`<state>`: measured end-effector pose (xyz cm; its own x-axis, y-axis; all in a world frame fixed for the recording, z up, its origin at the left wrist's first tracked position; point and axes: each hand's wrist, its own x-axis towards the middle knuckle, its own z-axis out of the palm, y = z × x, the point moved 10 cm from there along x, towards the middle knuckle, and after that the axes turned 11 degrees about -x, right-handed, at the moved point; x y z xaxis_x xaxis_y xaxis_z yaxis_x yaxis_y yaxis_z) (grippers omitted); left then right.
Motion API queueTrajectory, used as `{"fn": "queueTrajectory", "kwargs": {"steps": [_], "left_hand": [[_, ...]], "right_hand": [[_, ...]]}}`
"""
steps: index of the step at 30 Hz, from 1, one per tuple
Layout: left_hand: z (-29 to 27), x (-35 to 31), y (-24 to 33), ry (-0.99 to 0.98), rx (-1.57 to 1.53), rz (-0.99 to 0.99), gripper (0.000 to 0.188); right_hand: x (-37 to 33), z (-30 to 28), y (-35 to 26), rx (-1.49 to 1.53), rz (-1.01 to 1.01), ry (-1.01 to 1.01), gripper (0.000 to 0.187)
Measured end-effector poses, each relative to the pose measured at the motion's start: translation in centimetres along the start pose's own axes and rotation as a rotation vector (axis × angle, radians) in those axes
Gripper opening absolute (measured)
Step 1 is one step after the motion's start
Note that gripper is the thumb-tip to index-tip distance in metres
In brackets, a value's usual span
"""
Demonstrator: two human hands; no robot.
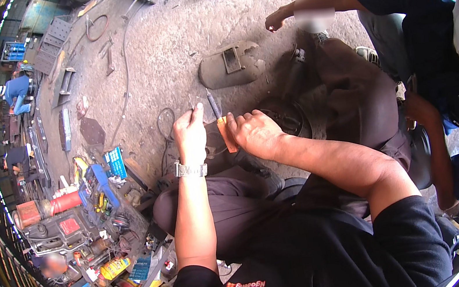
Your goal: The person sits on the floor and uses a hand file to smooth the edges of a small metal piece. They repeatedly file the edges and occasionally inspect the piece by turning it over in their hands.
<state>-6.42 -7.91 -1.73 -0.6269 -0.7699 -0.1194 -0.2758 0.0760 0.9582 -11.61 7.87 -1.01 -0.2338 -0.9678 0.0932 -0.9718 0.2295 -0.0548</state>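
My right hand (255,133) is closed round an orange-handled tool (227,138). Its dark, narrow shaft points away from me and ends in a thin tip; the frame does not show its exact kind. Just to its left, my left hand (189,132) has its thumb and fingers pinched together near the shaft. Whatever small thing sits in that pinch is too faint to name. Past both hands, a worn, rounded metal cover (230,66) with a rectangular opening and a broken edge lies on the concrete floor. A round, dark machine part (290,114) is partly hidden behind my right hand.
A co-worker in dark clothing (417,17) crouches at my right, one arm reaching over the floor. A thin cable (126,70) crosses the concrete. Tools, a blue case (100,185) and a yellow bottle (115,268) crowd my left. Other people work at far left.
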Motion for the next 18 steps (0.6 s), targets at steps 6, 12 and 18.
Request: {"fn": "queueTrajectory", "kwargs": {"steps": [6, 12, 18], "left_hand": [[-0.1, -1.3, 0.0, 0.049, -0.028, -0.066, 0.042], [0.2, -0.5, 0.2, 0.015, 0.214, 0.005, 0.046], [-0.5, -1.0, 0.1, 0.033, 0.203, 0.042, 0.046]], "right_hand": [[0.2, 1.0, -1.0, -0.071, -0.014, 0.009, 0.050], [0.3, 2.2, -0.8, -0.112, -0.025, -0.075, 0.056], [0.4, 3.7, -0.8, -0.121, -0.043, -0.074, 0.059]]}}
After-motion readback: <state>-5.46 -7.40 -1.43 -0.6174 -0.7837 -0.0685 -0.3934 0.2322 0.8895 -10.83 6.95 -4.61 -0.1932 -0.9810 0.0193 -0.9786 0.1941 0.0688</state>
